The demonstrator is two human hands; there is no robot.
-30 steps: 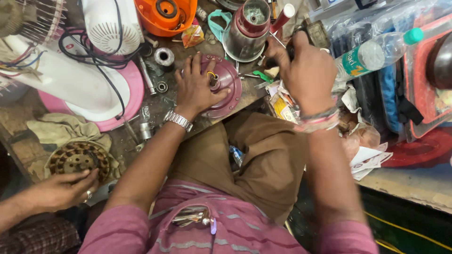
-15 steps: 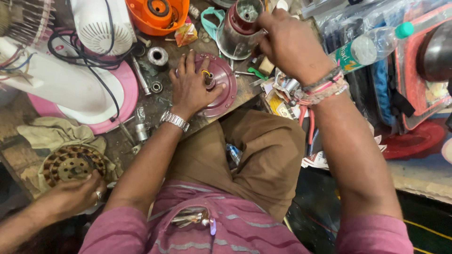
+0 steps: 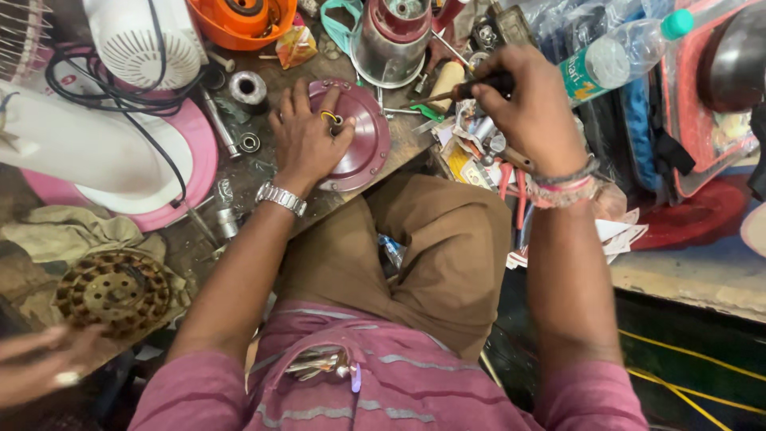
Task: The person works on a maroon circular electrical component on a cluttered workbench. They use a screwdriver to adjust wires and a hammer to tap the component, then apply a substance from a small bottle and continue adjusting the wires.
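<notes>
Fingers of the left hand (image 3: 307, 140) lie spread and flat on a round maroon metal cover (image 3: 355, 136), which sits on the cluttered workbench (image 3: 263, 164) just above the middle of the frame; the fingertips press near its central hole, and a ring shows on one finger. A silver wristwatch (image 3: 281, 198) circles that wrist. Over at the upper right of centre, the right hand (image 3: 536, 108) is closed around the dark handle of a screwdriver (image 3: 467, 88), whose shaft points left toward the cover, its tip lying above the bench just beside the cover's right edge. Bracelets and threads (image 3: 562, 187) wrap the right wrist.

Behind the cover, at the top centre, stands a steel mixer jar with a maroon base (image 3: 392, 40). An orange round housing (image 3: 239, 20) lies at the top left of centre, next to a white fan body (image 3: 144, 44) with a black cord (image 3: 120, 96) trailing over a pink fan base (image 3: 195, 160). A clear plastic bottle with a green cap (image 3: 618, 52) lies at the upper right. At the lower left, a brown slotted motor core (image 3: 112, 291) rests on a cloth, and another person's hand (image 3: 40, 367) touches its lower edge.
</notes>
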